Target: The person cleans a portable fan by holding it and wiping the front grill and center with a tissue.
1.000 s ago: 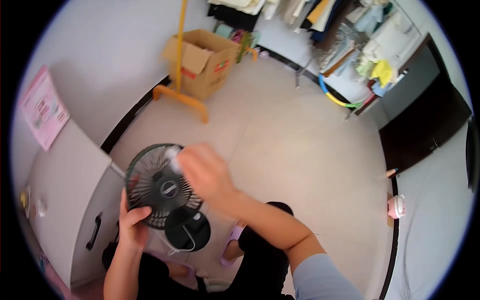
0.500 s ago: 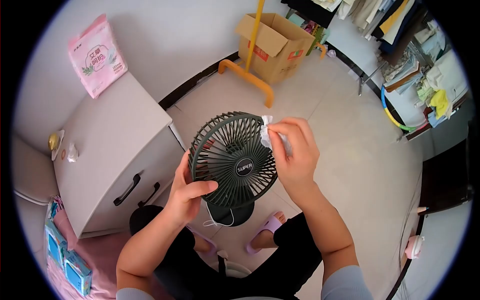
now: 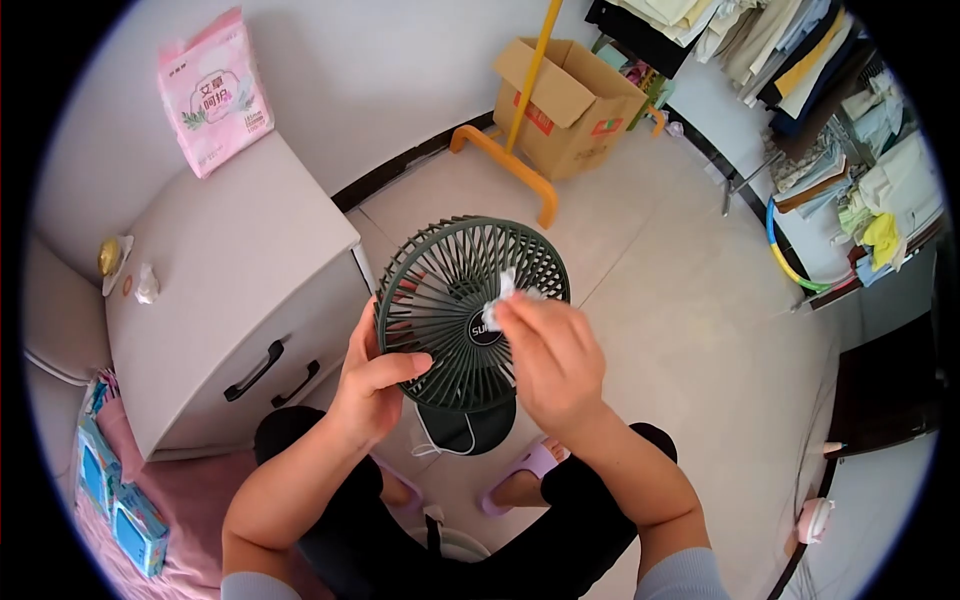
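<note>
A dark green desk fan with a round slatted grille is held up above my lap, its face toward me. My left hand grips the left side of the grille, thumb across the front slats. Pinched in the fingers of my right hand is a crumpled white tissue, which lies over the centre of the grille and partly covers the round badge. The fan's base and a looped white cord hang below the grille.
At left stands a pale cabinet with black handles, bearing a pink package and a crumpled white scrap. A cardboard box sits behind a yellow stand. Clothes hang at the upper right.
My right hand has moved the tissue left and down, from the grille's upper right rim to its centre. The left hand keeps its hold on the fan.
</note>
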Action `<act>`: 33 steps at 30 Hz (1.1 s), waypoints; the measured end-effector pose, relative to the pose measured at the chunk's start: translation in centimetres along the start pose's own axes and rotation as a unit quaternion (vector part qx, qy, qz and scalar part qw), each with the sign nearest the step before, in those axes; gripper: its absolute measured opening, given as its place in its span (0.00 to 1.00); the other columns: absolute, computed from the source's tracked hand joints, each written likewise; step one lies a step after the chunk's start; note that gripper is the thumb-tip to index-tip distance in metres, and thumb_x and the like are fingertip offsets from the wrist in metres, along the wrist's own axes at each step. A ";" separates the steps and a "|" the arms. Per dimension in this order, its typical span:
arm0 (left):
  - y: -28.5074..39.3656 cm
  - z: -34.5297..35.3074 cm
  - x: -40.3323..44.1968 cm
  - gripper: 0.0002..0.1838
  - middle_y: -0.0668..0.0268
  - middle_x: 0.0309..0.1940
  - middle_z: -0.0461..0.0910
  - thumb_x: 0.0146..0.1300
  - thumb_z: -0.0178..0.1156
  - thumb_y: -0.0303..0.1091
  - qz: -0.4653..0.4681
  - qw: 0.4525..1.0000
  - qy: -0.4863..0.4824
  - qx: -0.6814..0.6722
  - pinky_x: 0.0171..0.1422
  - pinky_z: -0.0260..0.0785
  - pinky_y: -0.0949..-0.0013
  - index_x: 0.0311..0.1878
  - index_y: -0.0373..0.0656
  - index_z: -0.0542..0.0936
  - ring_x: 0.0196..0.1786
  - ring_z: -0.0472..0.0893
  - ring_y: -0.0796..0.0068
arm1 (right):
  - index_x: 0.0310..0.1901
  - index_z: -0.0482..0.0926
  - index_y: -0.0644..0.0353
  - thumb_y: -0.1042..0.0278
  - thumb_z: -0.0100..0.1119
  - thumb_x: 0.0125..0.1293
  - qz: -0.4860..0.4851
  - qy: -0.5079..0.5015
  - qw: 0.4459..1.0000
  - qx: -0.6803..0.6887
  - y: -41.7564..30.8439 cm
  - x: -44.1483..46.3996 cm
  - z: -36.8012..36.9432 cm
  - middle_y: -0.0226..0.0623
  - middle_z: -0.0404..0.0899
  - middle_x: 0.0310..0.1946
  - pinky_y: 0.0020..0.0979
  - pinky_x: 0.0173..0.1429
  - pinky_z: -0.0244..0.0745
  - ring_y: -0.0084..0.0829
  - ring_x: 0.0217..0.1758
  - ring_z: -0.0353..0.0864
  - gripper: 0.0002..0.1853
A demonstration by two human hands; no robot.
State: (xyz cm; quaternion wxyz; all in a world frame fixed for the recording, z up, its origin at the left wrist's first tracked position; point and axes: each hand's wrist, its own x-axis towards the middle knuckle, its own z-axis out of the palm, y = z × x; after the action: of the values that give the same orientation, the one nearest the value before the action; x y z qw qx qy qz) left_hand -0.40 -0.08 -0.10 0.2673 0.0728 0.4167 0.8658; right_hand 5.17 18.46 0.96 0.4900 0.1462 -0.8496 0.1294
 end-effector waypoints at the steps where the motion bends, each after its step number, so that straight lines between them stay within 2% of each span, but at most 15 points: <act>1: 0.1 0.0 0.0 0.41 0.63 0.55 0.76 0.43 0.61 0.21 0.000 1.000 0.004 -0.003 0.67 0.60 0.66 0.66 0.39 0.65 0.60 0.74 0.68 | 0.40 0.84 0.67 0.84 0.66 0.53 0.003 -0.011 1.000 0.022 -0.2 0.2 -0.1 0.39 0.82 0.40 0.32 0.41 0.76 0.37 0.39 0.80 0.11; 4: 0.0 0.2 0.0 0.41 0.62 0.56 0.76 0.43 0.61 0.21 -0.014 1.000 -0.004 -0.001 0.67 0.60 0.66 0.67 0.39 0.65 0.60 0.74 0.68 | 0.41 0.82 0.66 0.81 0.65 0.55 0.024 -0.041 0.997 0.064 1.0 1.0 -0.9 0.39 0.81 0.39 0.31 0.40 0.78 0.37 0.39 0.80 0.11; 7: -0.2 0.4 -0.2 0.42 0.62 0.56 0.76 0.43 0.61 0.21 -0.038 0.999 -0.025 0.008 0.67 0.60 0.66 0.67 0.39 0.64 0.61 0.74 0.68 | 0.44 0.81 0.59 0.83 0.63 0.56 0.128 0.003 0.989 0.068 2.7 1.6 -1.5 0.38 0.80 0.39 0.33 0.40 0.75 0.38 0.40 0.79 0.13; 8: -0.1 0.5 -0.1 0.42 0.62 0.56 0.76 0.42 0.62 0.21 -0.044 0.998 -0.041 0.016 0.67 0.60 0.66 0.67 0.40 0.64 0.60 0.74 0.68 | 0.44 0.81 0.59 0.83 0.63 0.56 0.126 0.002 0.990 0.067 2.7 1.7 -1.6 0.38 0.80 0.39 0.33 0.40 0.75 0.38 0.40 0.79 0.13; 10: 0.0 0.5 -0.1 0.42 0.62 0.56 0.76 0.42 0.62 0.21 -0.045 0.998 -0.040 0.020 0.67 0.61 0.66 0.67 0.40 0.64 0.60 0.74 0.68 | 0.41 0.82 0.60 0.83 0.64 0.55 0.194 0.009 0.976 0.104 2.5 1.7 -1.8 0.38 0.79 0.39 0.33 0.39 0.75 0.38 0.38 0.78 0.12; 11: -0.1 0.4 -0.1 0.42 0.62 0.56 0.76 0.42 0.62 0.21 -0.035 0.999 -0.035 0.020 0.67 0.61 0.66 0.67 0.40 0.64 0.60 0.74 0.68 | 0.38 0.82 0.65 0.85 0.63 0.55 0.199 -0.009 0.976 0.092 2.0 1.0 -1.8 0.40 0.79 0.36 0.30 0.42 0.75 0.36 0.39 0.79 0.09; 12: -0.2 0.3 0.0 0.42 0.62 0.56 0.76 0.42 0.62 0.21 -0.024 0.999 -0.029 0.020 0.67 0.61 0.66 0.67 0.40 0.64 0.60 0.74 0.68 | 0.38 0.82 0.65 0.85 0.63 0.55 0.197 -0.008 0.976 0.094 1.4 0.6 -1.7 0.40 0.79 0.36 0.30 0.42 0.75 0.36 0.39 0.79 0.09; 14: -0.3 0.1 0.3 0.42 0.63 0.56 0.76 0.42 0.62 0.20 -0.021 0.999 -0.019 0.014 0.67 0.61 0.66 0.67 0.40 0.64 0.60 0.74 0.68 | 0.37 0.82 0.65 0.85 0.65 0.55 0.094 -0.056 0.988 0.112 0.4 0.1 -1.2 0.40 0.78 0.38 0.30 0.41 0.75 0.34 0.38 0.79 0.09; 15: -0.3 0.1 0.3 0.42 0.63 0.56 0.76 0.42 0.62 0.20 -0.021 1.000 -0.012 0.008 0.67 0.61 0.67 0.68 0.40 0.64 0.60 0.74 0.68 | 0.36 0.82 0.64 0.84 0.66 0.54 0.080 -0.053 0.990 0.105 -0.2 0.3 -0.9 0.38 0.78 0.37 0.29 0.39 0.75 0.33 0.36 0.78 0.08; 18: -0.2 0.4 0.1 0.42 0.63 0.56 0.75 0.43 0.62 0.20 -0.025 0.999 -0.009 0.017 0.67 0.61 0.67 0.68 0.40 0.64 0.60 0.74 0.68 | 0.35 0.82 0.63 0.84 0.66 0.54 0.146 -0.031 0.981 0.124 0.1 0.8 -1.0 0.38 0.79 0.36 0.29 0.38 0.74 0.33 0.35 0.78 0.07; 19: -0.3 0.2 0.1 0.42 0.63 0.56 0.75 0.43 0.62 0.19 -0.028 0.999 -0.028 0.022 0.68 0.61 0.67 0.68 0.40 0.64 0.60 0.74 0.68 | 0.36 0.81 0.61 0.82 0.65 0.54 0.140 -0.022 0.983 0.114 1.1 0.9 -1.1 0.38 0.77 0.36 0.33 0.36 0.74 0.37 0.36 0.77 0.08; 24: -0.7 0.5 -0.2 0.42 0.63 0.56 0.75 0.42 0.62 0.20 -0.038 0.998 -0.040 0.030 0.68 0.61 0.67 0.67 0.40 0.64 0.61 0.74 0.68 | 0.38 0.81 0.60 0.81 0.65 0.54 0.167 0.024 0.983 0.075 2.9 1.1 -1.6 0.38 0.78 0.37 0.34 0.37 0.74 0.37 0.36 0.78 0.09; 27: -0.6 0.4 0.1 0.41 0.63 0.56 0.76 0.42 0.61 0.21 -0.039 0.999 -0.020 0.008 0.67 0.60 0.67 0.67 0.40 0.65 0.60 0.74 0.68 | 0.38 0.81 0.62 0.81 0.66 0.52 0.092 -0.033 0.995 0.033 1.5 0.7 -1.5 0.37 0.78 0.38 0.34 0.37 0.75 0.38 0.35 0.77 0.10; 30: -0.7 0.0 0.4 0.41 0.63 0.56 0.76 0.43 0.60 0.21 -0.033 0.999 -0.005 -0.004 0.67 0.60 0.67 0.67 0.40 0.65 0.61 0.74 0.68 | 0.38 0.80 0.62 0.80 0.66 0.52 0.081 -0.040 0.993 0.077 0.2 0.1 -0.7 0.38 0.78 0.37 0.36 0.38 0.75 0.38 0.36 0.77 0.10; 33: -0.7 -0.1 0.4 0.40 0.64 0.57 0.76 0.43 0.60 0.21 -0.044 0.999 -0.026 0.008 0.68 0.60 0.66 0.67 0.40 0.65 0.61 0.73 0.68 | 0.38 0.80 0.62 0.81 0.65 0.53 0.118 -0.023 0.990 0.070 1.6 1.1 -1.2 0.39 0.77 0.36 0.36 0.39 0.75 0.39 0.36 0.77 0.10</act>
State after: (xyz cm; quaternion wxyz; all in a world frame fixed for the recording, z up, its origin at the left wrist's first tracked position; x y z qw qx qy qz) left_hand -0.50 0.44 -0.77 0.3154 0.0794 0.4196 0.8475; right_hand 5.06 20.22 2.37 0.4404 0.0817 -0.8607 0.2421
